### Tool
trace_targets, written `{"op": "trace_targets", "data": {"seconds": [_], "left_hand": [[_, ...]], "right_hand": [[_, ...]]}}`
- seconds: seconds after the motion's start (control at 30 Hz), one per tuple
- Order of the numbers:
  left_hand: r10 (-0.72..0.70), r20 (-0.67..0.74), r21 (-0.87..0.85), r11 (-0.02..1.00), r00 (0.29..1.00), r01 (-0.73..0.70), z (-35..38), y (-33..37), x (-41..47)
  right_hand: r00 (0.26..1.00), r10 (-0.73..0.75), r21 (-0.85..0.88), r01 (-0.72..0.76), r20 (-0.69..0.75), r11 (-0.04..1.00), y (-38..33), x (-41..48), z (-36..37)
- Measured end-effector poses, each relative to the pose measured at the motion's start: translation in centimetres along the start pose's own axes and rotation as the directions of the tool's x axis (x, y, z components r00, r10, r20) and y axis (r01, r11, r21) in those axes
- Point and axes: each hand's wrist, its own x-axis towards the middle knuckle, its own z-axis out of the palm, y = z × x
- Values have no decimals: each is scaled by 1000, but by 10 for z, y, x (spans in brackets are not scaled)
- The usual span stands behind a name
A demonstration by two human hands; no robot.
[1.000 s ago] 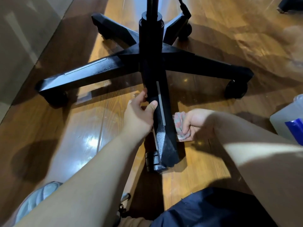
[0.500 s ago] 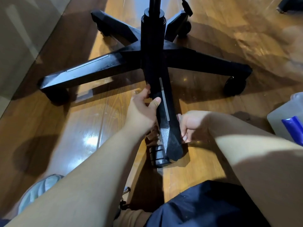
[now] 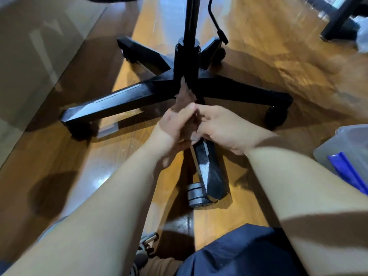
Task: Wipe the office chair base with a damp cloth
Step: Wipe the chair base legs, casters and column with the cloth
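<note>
The black five-legged office chair base (image 3: 123, 100) stands on the wooden floor, its centre column rising at the top. One leg points at me, ending in a grey caster (image 3: 196, 194). Above that leg my left hand (image 3: 175, 124) and my right hand (image 3: 217, 124) meet and both grip the brownish cloth (image 3: 186, 97), which sticks up between them in front of the column. The cloth is bunched and blurred; its lower part is hidden by my fingers.
A translucent plastic container (image 3: 346, 148) with a blue item (image 3: 350, 174) stands at the right edge. A black furniture leg (image 3: 336, 24) is at the far right top. A pale wall or panel (image 3: 29, 56) runs along the left. My knee is at the bottom.
My right hand lifted the cloth from the right side of the near leg; my left hand let go of the leg. Both hands now hold the cloth together above the leg.
</note>
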Motion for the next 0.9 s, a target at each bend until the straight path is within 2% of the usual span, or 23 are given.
{"op": "trace_targets", "data": {"seconds": [0.03, 0.1, 0.13, 0.17, 0.23, 0.3, 0.37, 0.47, 0.6, 0.67, 0.73, 0.8, 0.87, 0.9], "left_hand": [[29, 41, 9, 1000, 999, -29, -5, -3, 1], [53, -50, -85, 995, 997, -58, -12, -4, 3], [51, -137, -136, 988, 989, -70, -15, -6, 4], [30, -237, -170, 983, 971, -72, -18, -7, 8], [-74, -343, -243, 970, 936, -13, -25, -10, 19], [-193, -280, -410, 910, 940, 65, -29, -11, 33], [-246, -246, -452, 885, 938, 113, -29, -10, 53], [-205, -261, -396, 914, 944, 89, -23, -9, 81], [-247, -209, -493, 862, 946, 116, -17, -8, 101], [-258, -213, -428, 892, 942, 148, -20, -18, 100], [-333, -211, -236, 930, 919, 283, -28, -38, 91], [-415, -131, -57, 910, 901, 411, -38, -49, 75], [-503, -37, -109, 861, 864, 497, -42, -47, 70], [-506, -44, -161, 855, 862, 493, -43, -43, 76]], "right_hand": [[998, -32, 51, 35, -58, 998, -1, 4, 2], [955, -81, 211, 146, -285, 966, 2, 14, 4], [909, -108, 153, 183, -404, 971, 8, 19, 3], [866, -153, -11, 168, -476, 986, 15, 23, 5], [859, -216, -280, 89, -463, 956, 33, 30, 12], [881, -238, -397, 62, -410, 916, 50, 36, 21], [869, -281, -435, 87, -406, 896, 59, 42, 25], [854, -317, -455, 108, -412, 884, 63, 45, 26], [837, -335, -475, 104, -433, 874, 61, 47, 32], [836, -332, -482, 95, -436, 871, 60, 48, 34], [841, -326, -479, 93, -432, 873, 60, 48, 35], [847, -317, -478, 86, -427, 874, 58, 48, 36], [851, -304, -470, 78, -429, 879, 56, 47, 35], [853, -296, -461, 74, -431, 884, 56, 47, 35]]}}
